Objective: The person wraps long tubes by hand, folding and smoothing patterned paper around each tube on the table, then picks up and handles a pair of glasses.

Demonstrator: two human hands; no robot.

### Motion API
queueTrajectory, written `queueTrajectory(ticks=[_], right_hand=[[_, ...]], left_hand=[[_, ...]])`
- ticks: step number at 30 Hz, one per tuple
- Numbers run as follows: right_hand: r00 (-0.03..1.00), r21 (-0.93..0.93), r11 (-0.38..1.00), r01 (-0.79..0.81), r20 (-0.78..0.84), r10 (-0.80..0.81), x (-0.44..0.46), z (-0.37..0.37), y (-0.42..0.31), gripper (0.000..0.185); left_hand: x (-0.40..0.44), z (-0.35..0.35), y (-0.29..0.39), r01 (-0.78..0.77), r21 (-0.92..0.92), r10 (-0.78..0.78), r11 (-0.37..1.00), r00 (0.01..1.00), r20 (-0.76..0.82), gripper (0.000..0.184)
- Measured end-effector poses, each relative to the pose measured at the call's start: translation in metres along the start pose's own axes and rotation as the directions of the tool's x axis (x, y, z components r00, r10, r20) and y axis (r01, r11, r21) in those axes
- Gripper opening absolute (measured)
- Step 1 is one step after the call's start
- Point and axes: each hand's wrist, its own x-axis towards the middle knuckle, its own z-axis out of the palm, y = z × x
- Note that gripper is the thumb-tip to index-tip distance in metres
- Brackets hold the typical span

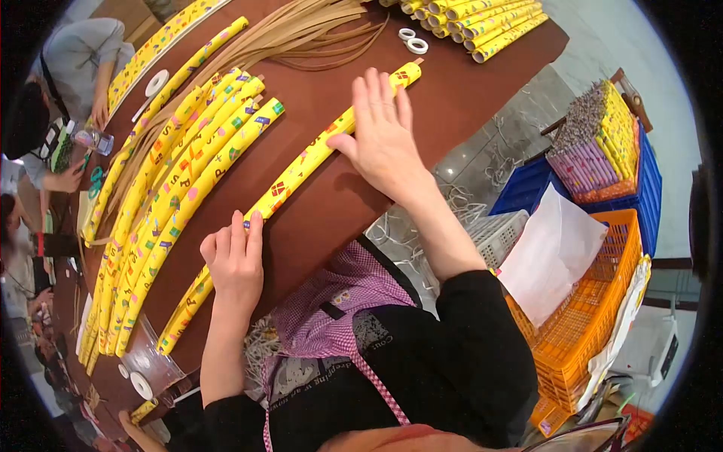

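A long, thin roll of yellow patterned wrapping paper [295,175] lies slantwise across the brown table in front of me. My left hand [235,260] is on its lower half, with fingers bent and pressed onto the paper; the thumb is not clearly visible. Nearer the far end, my right hand [385,143] lies flat over the roll, fingers straight and thumb spread to the side. A bit of brown paper pokes out of the roll's upper end. To the left, several similar yellow rolls [197,177] lie side by side in a pile.
Brown paper strips [282,34], white tape rolls [416,45] and stacked yellow tubes [482,26] occupy the far side of the table [444,98]. On the right stand an orange crate [580,331] and bundled rolls [599,143] in a blue crate. A co-worker [83,60] sits across at left.
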Motion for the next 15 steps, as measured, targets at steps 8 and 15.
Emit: queueTrajectory(ticks=[8, 15], right_hand=[[0.994, -0.087, 0.994, -0.069, 0.083, 0.077, 0.001, 0.034, 0.015, 0.093], [0.977, -0.116, 0.984, -0.138, 0.149, 0.154, -0.015, 0.024, 0.031, 0.093]], left_hand=[[0.001, 0.0, -0.002, 0.012, 0.009, -0.013, 1.0, 1.0, 0.021, 0.038], [0.0, -0.003, 0.002, 0.008, 0.023, -0.008, 1.0, 1.0, 0.022, 0.038]])
